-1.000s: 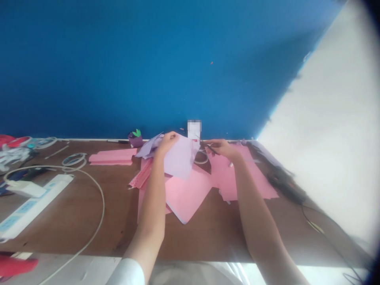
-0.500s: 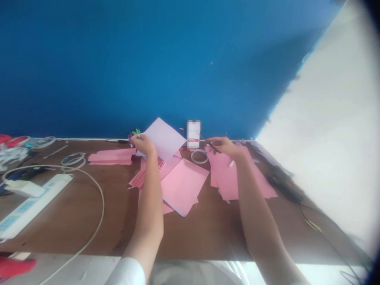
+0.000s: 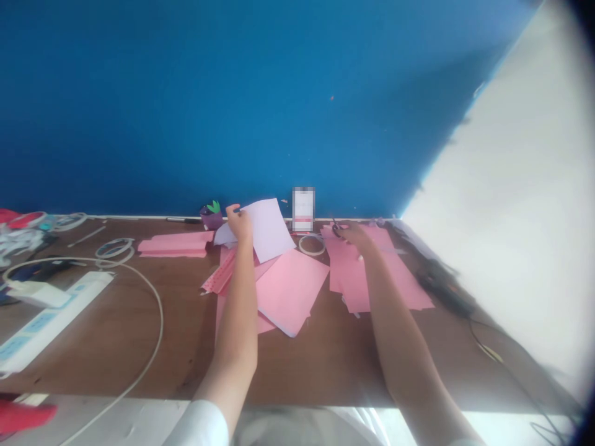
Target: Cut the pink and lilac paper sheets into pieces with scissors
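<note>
My left hand (image 3: 239, 223) pinches the edge of a lilac paper sheet (image 3: 268, 230) and holds it up above the table. My right hand (image 3: 357, 236) grips small dark scissors (image 3: 337, 228) over a spread of pink paper strips (image 3: 367, 279). Between my hands lies a large pink sheet (image 3: 292, 292), its lower edge resting on other paper. A pink strip with a punched pattern (image 3: 223, 271) sits under my left forearm's side.
A brown wooden table (image 3: 297, 365) meets a blue wall behind. On it are folded pink paper (image 3: 174, 246), a blurred phone (image 3: 303, 209), white tape rolls (image 3: 311, 245), a small purple paper pot (image 3: 212, 217), a white power strip (image 3: 51, 316) and a curving white cable (image 3: 160, 322).
My left hand has moved up and to the left, carrying the lilac sheet off the large pink sheet, which now shows fully. My right hand has shifted slightly, with the scissors turned.
</note>
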Demonstrator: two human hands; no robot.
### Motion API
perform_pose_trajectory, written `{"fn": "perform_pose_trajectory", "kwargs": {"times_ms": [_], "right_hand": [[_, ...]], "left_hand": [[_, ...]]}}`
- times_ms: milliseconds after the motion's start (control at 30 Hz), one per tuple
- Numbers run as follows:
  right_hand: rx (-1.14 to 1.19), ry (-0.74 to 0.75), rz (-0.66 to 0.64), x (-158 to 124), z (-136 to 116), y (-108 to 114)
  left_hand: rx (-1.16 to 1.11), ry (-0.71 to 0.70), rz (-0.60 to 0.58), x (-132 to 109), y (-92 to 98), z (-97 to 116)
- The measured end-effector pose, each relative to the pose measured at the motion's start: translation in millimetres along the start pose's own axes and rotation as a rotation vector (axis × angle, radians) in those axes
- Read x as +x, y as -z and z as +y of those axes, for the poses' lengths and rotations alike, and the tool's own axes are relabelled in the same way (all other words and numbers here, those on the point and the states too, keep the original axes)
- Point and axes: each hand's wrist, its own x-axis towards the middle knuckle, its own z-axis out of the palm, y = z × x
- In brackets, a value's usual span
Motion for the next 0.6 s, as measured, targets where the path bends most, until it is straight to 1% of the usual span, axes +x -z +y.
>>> {"fn": "perform_pose_trajectory", "kwargs": {"times_ms": [100,167,233,300,367,433,500,600], "right_hand": [[0.025,-0.008,0.030,4,7,-6],[0.008,-0.024,0.084,7,9,-10],[-0.029,-0.049,0.153,11,10,-11],[-0.073,-0.071,0.194,13,12,-10],[-0.106,-0.078,0.178,15,13,-9],[-0.124,-0.075,0.151,16,14,-8],[-0.126,-0.058,0.145,15,15,-8],[-0.122,-0.034,0.155,14,17,-9]], "left_hand": [[-0.021,-0.066,-0.204,1,1.8,1],[-0.059,-0.075,-0.347,1,2.1,4],[-0.163,-0.015,-0.462,0,1.4,9],[-0.334,0.074,-0.522,1,0.1,15],[-0.513,0.130,-0.509,3,-0.6,20],[-0.613,0.132,-0.439,6,0.2,23],[-0.632,0.118,-0.358,9,1.9,22],[-0.590,0.126,-0.262,11,3.0,17]]}}
